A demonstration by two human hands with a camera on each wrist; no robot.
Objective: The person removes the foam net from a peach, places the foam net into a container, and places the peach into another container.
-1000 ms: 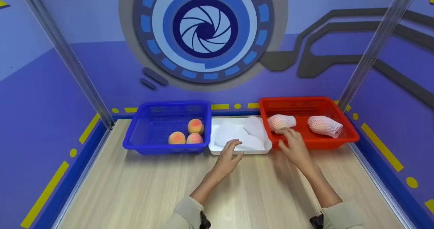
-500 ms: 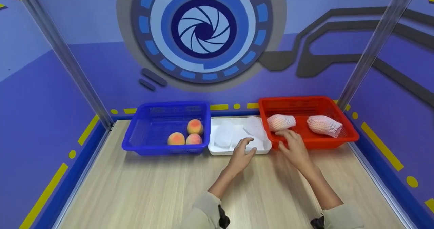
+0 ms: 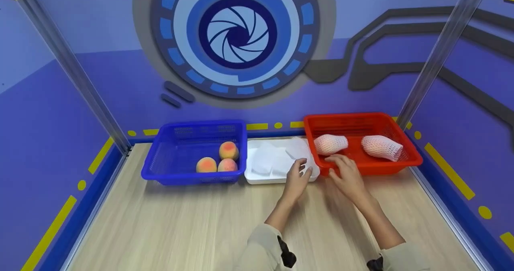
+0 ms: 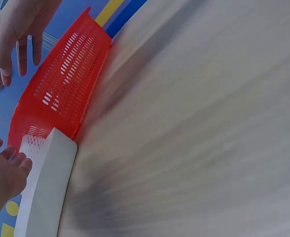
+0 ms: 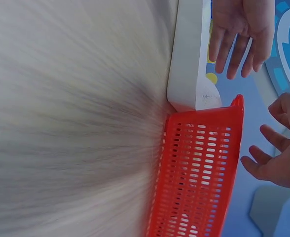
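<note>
My left hand (image 3: pixel 297 181) hovers over the front right corner of a white tray (image 3: pixel 257 179), fingers relaxed and holding nothing. White foam nets (image 3: pixel 263 160) lie flat in that tray. My right hand (image 3: pixel 348 178) is at the front left rim of a red basket (image 3: pixel 373 168), its fingers loosely bent with nothing between them. In the basket lie two fruits wrapped in white foam net, a left one (image 3: pixel 330 144) and a right one (image 3: pixel 381 147). In the right wrist view the fingers (image 5: pixel 266 168) hang just above the basket rim.
A blue basket (image 3: pixel 176 177) on the left holds three peaches (image 3: pixel 206 165) near its front right corner. The three containers stand side by side along the back wall (image 3: pixel 108 82) on a wooden table (image 3: pixel 192 227). Metal posts (image 3: pixel 433 66) mark the corners.
My left hand has moved right across the white tray, toward the right hand. The right hand stays at the red basket's rim. The head view has shifted slightly.
</note>
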